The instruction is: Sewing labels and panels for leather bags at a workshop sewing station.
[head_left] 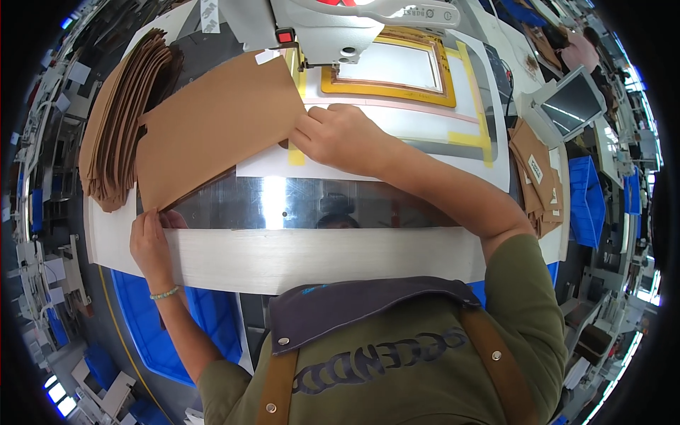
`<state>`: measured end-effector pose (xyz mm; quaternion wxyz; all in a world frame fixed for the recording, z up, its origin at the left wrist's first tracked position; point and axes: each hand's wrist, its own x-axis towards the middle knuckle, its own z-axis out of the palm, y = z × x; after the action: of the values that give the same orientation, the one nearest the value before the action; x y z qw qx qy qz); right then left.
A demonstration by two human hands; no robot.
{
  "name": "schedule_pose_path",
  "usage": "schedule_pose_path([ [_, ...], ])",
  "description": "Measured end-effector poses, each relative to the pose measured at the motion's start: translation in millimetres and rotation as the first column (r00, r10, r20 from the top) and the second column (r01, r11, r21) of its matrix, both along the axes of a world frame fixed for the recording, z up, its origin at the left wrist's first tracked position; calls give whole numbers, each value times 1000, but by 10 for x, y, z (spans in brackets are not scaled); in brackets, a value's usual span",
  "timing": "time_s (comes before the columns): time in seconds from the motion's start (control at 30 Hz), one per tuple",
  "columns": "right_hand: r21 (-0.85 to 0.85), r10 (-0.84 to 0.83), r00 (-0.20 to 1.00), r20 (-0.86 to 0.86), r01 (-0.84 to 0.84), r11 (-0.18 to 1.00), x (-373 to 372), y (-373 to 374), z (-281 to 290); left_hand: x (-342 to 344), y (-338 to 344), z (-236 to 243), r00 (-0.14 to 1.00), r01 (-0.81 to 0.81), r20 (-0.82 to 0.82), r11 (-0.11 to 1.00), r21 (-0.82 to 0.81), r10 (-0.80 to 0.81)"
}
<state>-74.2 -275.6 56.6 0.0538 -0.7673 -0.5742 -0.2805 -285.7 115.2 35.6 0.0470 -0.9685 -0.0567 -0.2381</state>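
Note:
A large flat brown sheet [212, 127] lies tilted on the shiny metal work table [319, 205]. My left hand [150, 244] pinches its near left corner at the table's front. My right hand [340, 138] rests fingers-down on the sheet's right edge, next to a white panel [397, 127]. Beyond my right hand a yellow-bordered frame [386, 67] sits under the head of a sewing machine [333, 28].
A fanned stack of brown sheets [117, 120] lies at the table's left. More brown pieces [538, 177] are piled at the right, near a small screen [570, 106]. Blue bins [152, 326] stand below the table on the left, with another blue bin [584, 198] at the right.

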Motion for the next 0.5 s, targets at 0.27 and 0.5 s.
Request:
schedule_pose_path([
  [0.27, 5, -113, 994, -11, 113, 994, 217, -316, -86, 647, 108, 32, 983, 174, -77, 976, 132, -165],
  [0.5, -33, -247, 968, 31, 248, 968, 289, -1270, 111, 1683, -577, 96, 845, 528, 21, 841, 116, -534],
])
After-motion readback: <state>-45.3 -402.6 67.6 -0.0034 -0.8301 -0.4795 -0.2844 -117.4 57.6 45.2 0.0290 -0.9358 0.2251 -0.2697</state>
